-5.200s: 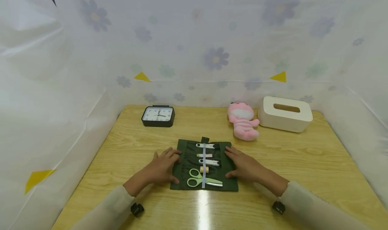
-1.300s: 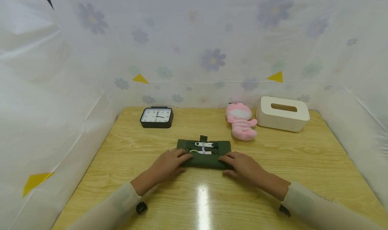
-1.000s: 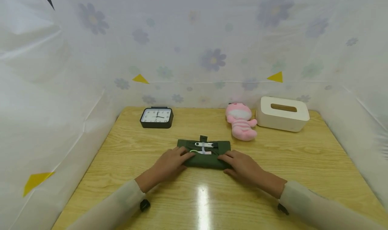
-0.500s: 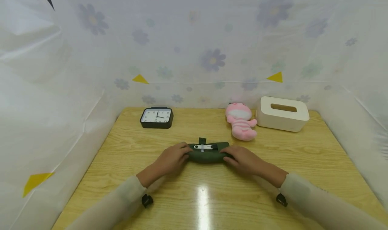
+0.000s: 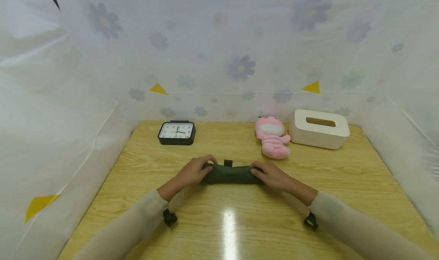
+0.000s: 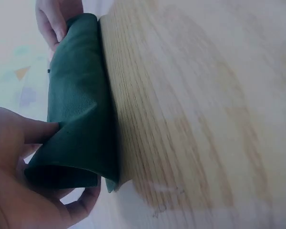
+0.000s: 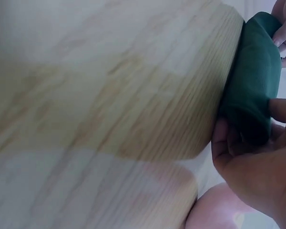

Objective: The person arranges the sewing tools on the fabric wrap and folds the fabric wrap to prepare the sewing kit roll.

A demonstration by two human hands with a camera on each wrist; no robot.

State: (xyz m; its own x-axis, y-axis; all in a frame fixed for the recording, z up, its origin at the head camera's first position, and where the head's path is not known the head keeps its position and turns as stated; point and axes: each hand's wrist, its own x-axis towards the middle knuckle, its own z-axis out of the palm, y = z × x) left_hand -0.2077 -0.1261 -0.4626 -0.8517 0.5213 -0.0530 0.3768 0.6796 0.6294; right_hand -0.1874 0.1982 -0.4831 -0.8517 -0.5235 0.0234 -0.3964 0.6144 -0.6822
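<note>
A dark green fabric tool roll (image 5: 232, 175) lies rolled into a tube across the middle of the table, its small strap tab (image 5: 228, 163) sticking out at the far side. My left hand (image 5: 196, 171) grips the left end, thumb on top and fingers curled round the end, as the left wrist view of the roll (image 6: 81, 109) shows. At the other end my right hand (image 5: 272, 175) holds it likewise; the right wrist view has fingers under the roll (image 7: 252, 81) and the thumb against its side. The scissors and other tools inside are hidden by the cloth.
On the wooden table (image 5: 192, 229), a black clock (image 5: 177, 133) stands at the back left. A pink plush toy (image 5: 272, 137) lies at the back right beside a white tissue box (image 5: 319, 129). Floral-print sheeting (image 5: 219, 54) encloses the back and sides.
The tool roll lay spread flat with scissors and other tools showing; it has been rolled from the near edge away from me into a tube. Both hands moved forward with it, now gripping its ends.
</note>
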